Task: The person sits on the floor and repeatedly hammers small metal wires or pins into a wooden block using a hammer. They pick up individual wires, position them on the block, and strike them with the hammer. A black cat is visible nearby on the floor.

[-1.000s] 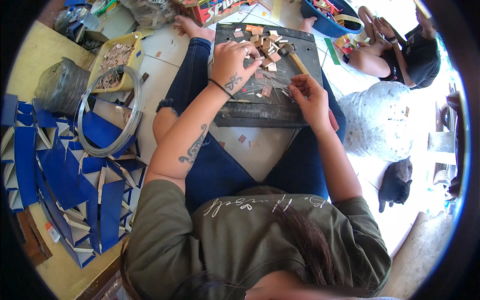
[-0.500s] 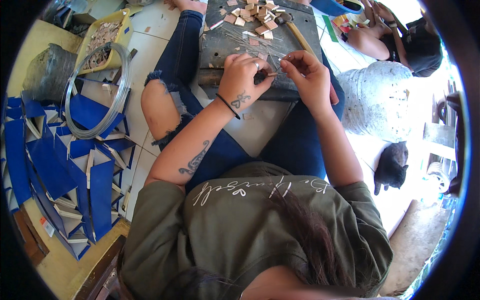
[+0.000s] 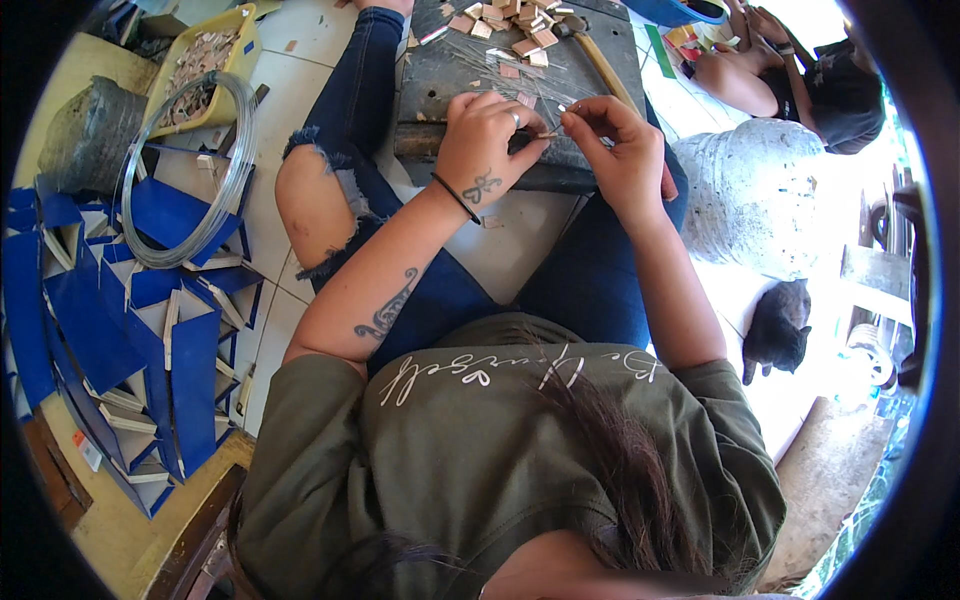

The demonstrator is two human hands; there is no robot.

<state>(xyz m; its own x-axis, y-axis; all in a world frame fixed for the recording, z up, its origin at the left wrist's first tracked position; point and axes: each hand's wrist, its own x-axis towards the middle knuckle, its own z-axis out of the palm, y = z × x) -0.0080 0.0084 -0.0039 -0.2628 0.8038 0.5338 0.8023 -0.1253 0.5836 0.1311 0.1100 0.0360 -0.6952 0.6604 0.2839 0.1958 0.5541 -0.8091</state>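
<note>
My left hand, wearing a ring and a dark wrist band, is closed over the near edge of a dark work block. Its thumb and forefinger pinch a small flat wooden piece. Just to the right, my right hand has its thumb and forefinger pressed together close to that piece; what they hold is too small to make out. Beyond the hands, thin cut wires lie loose on the block. Small wooden squares are heaped behind them. A hammer with a wooden handle rests at the right.
To my left are a wire coil, a yellow tray of wooden bits and stacked blue pieces. At right are a wrapped bulky sack, a dark cat and another seated person.
The view has shifted slightly. My hands stay together at the block's near edge, and the right fingertips have risen a little relative to the wooden piece in the left hand.
</note>
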